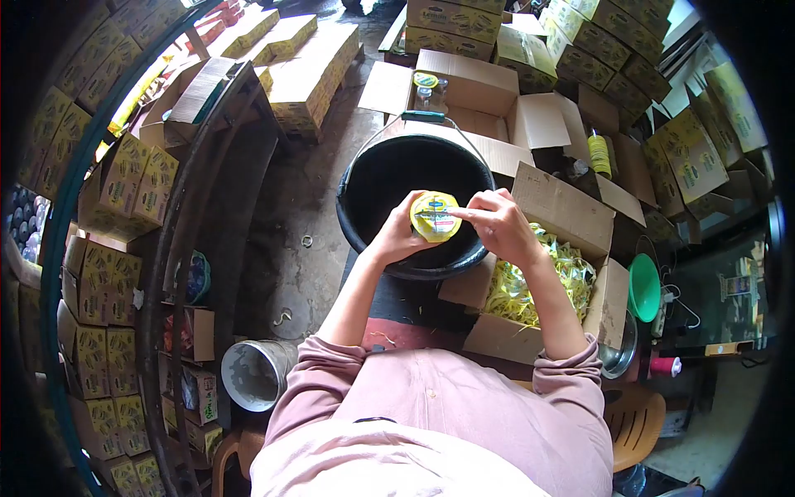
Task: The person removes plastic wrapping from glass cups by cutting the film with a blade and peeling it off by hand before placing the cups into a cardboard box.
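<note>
While the left hand (pixel 396 235) clasps a yellow-topped tub (pixel 434 222) above the black bucket (pixel 362 192), the right hand (pixel 505 229) extends a finger to its top — whether it pinches anything, I cannot tell. Firm support and light, even fingertip pressure would suit — beyond sits an open carton (pixel 565 201) of shiny yellow strips (pixel 519 291).

We note the print on the container (pixel 436 217) is too small to read. Behind it, we lose some fingertips of the left hand (pixel 397 234). The black bucket's (pixel 367 184) bottom is partly hidden, otherwise too dark to make out. Top edge cuts off the stacked cartons (pixel 451 21); bottom edge, the pale cloth (pixel 389 460).
</note>
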